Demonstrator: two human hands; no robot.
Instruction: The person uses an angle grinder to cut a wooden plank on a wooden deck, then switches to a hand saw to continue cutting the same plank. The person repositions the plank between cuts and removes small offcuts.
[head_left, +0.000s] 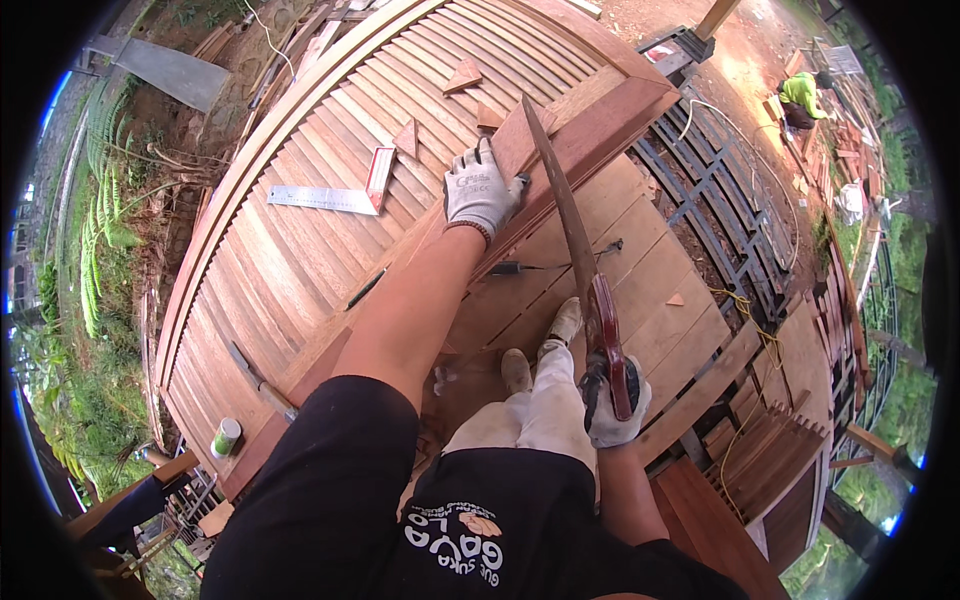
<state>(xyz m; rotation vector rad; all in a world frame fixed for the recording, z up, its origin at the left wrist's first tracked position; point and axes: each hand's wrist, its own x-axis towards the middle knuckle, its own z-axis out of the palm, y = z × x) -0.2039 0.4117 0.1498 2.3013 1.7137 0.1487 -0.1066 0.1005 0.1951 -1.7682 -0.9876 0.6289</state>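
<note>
My right hand (612,402), in a grey and black work glove, is closed around the reddish handle of a handsaw (570,215). The saw's long blade points away from me, its tip beside a short wooden strip (516,142). My left hand (482,192), in a matching glove, grips that strip against the frame of a large louvered wooden panel (300,250). Small triangular wood offcuts (463,76) lie on the slats beyond my left hand. To its left rests a try square (318,199) with a metal blade.
A dark pencil (367,288), a chisel-like tool (262,382) and a can (226,437) lie along the panel's near side. Below is a plank floor (640,270) with a screwdriver (508,268). Metal framing (700,190) stands right; a person (800,98) crouches beyond.
</note>
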